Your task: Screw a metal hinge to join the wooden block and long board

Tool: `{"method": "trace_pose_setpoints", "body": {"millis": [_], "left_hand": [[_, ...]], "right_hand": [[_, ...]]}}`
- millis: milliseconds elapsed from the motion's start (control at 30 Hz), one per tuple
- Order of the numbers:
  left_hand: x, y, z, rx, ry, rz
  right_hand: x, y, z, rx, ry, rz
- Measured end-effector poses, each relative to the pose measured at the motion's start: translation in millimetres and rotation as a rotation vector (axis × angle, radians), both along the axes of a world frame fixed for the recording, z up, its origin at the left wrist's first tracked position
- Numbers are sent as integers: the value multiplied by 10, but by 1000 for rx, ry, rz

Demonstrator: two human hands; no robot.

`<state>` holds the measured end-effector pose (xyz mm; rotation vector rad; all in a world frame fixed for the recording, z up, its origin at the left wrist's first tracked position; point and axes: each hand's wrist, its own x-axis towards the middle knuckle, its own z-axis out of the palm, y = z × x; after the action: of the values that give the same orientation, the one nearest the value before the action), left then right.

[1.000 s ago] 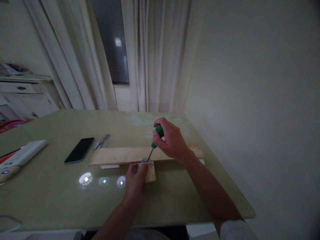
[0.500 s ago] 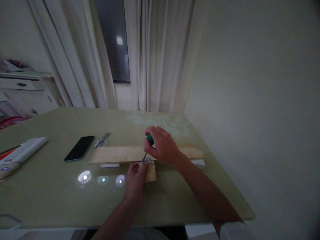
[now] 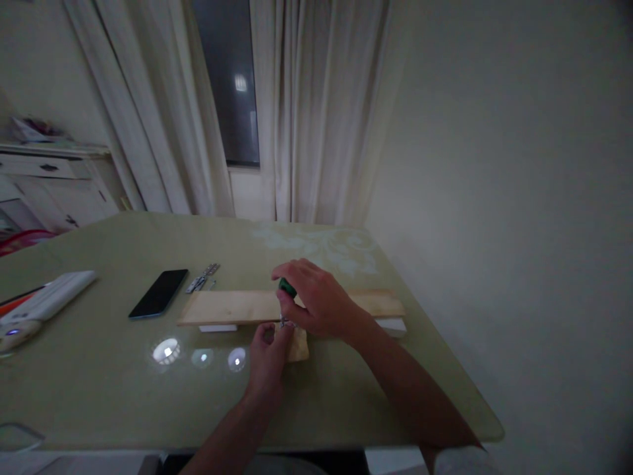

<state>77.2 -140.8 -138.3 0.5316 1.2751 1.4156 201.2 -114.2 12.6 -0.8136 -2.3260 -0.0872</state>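
Observation:
My right hand (image 3: 316, 302) is closed round a green-handled screwdriver (image 3: 286, 287), held low over a long wooden plank (image 3: 227, 307). The tip is hidden behind the fingers, close to a small metal hinge (image 3: 285, 323) at the plank's near edge. My left hand (image 3: 268, 359) rests on a small wooden block (image 3: 299, 344) just in front of the plank, fingers curled and pressed against the block beside the hinge. Plank and block lie on a pale green table (image 3: 123, 382).
A black phone (image 3: 158, 293) and a spare metal hinge (image 3: 202, 277) lie left of the plank. A white device (image 3: 47, 300) sits at the table's left edge. Curtains (image 3: 306, 112) and a dark window (image 3: 225, 79) stand behind. The wall (image 3: 494, 165) is on the right.
My right hand has lowered and moved left with the screwdriver, from raised and tilted to low over the hinge. The left hand stayed on the block.

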Motion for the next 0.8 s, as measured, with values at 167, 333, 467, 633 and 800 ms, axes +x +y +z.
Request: {"method": "trace_pose_setpoints", "body": {"millis": [167,333,467,633,800], "left_hand": [[-12,-2,-21,-14,16,-34],[-8,-12,-21,5,25,-13],[-5,-7,-10,5,20,-27],[1,-1,-10,13,-15,-16],[-8,-10,-4,4,8,-19]], "right_hand": [[21,29,10,-64,5,-261],[3,-10,68,-71,39,45],[51,19,82,-72,-23,-323],[91,38,85,-90,54,-166],[70,-32,109,-48,-27,-149]]}}
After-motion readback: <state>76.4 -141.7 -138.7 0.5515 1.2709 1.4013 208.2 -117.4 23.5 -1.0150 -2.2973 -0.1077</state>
